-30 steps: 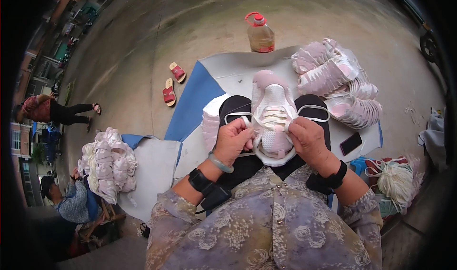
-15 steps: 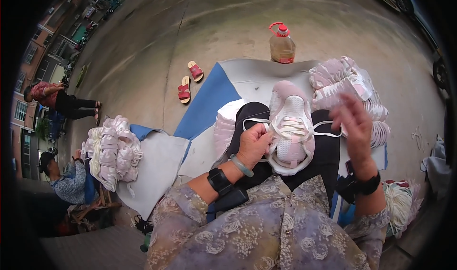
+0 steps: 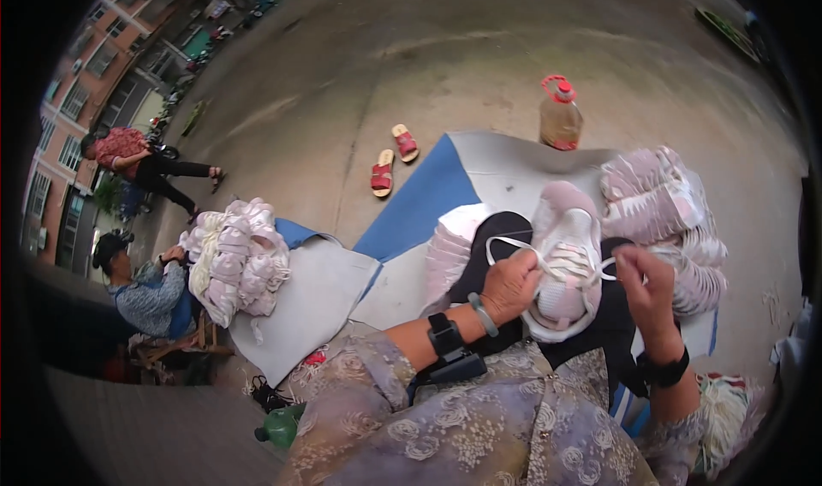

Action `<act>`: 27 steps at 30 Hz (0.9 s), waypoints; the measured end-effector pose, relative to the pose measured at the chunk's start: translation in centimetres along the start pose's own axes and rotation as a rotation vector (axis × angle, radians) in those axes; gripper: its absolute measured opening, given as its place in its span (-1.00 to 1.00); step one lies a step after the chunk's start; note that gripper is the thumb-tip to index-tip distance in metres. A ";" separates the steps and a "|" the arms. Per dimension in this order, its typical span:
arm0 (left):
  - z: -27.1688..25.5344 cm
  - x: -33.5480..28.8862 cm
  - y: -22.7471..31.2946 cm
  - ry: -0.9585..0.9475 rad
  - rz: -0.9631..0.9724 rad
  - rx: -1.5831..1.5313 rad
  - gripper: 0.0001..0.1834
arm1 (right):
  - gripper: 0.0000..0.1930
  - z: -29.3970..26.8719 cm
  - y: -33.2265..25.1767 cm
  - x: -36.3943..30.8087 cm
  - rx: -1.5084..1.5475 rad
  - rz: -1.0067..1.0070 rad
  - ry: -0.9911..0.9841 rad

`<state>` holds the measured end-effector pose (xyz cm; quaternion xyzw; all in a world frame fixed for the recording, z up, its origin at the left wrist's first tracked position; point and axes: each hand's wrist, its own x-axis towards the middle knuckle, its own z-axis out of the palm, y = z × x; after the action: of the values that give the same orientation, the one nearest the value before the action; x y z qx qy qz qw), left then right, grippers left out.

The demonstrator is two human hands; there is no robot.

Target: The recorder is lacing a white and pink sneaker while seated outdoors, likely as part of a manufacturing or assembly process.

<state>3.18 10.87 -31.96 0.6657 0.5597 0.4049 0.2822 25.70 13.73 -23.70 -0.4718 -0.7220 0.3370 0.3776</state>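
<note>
We sit in an outdoor paved yard used as a shoe workplace: bare concrete ground [image 3: 479, 49], apartment buildings [image 3: 94, 83] behind, heaps of pink shoes [image 3: 235, 259] on mats [image 3: 419, 203].

Matt cloth shoe [image 3: 565, 259] — rough concrete ground [image 3: 445, 49]

Both hands [image 3: 511, 286] [image 3: 644, 291] on a pink-and-white shoe [image 3: 565, 259] (laces [image 3: 514, 244] pinched).

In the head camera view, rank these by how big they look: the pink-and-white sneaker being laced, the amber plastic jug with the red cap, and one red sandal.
1. Pink-and-white sneaker, though nearness to the camera enlarges it.
2. Amber plastic jug with red cap.
3. Red sandal.
</note>
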 end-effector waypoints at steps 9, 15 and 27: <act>-1.5 -1.0 1.5 -0.003 -0.067 0.025 -0.69 | -0.52 2.6 2.8 -5.6 -0.562 -0.050 -0.096; -1.8 -2.4 0.3 -0.203 0.345 0.400 -0.33 | -0.50 4.2 2.4 -5.2 -0.690 -0.024 -0.100; -0.1 -2.6 0.2 -0.132 0.181 0.518 -0.44 | -0.69 5.1 3.7 -5.1 -0.735 0.099 -0.220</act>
<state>3.02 8.31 -32.32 0.7878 0.5633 0.2277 0.1012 24.27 9.56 -30.47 -0.5711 -0.8071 0.1223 0.0870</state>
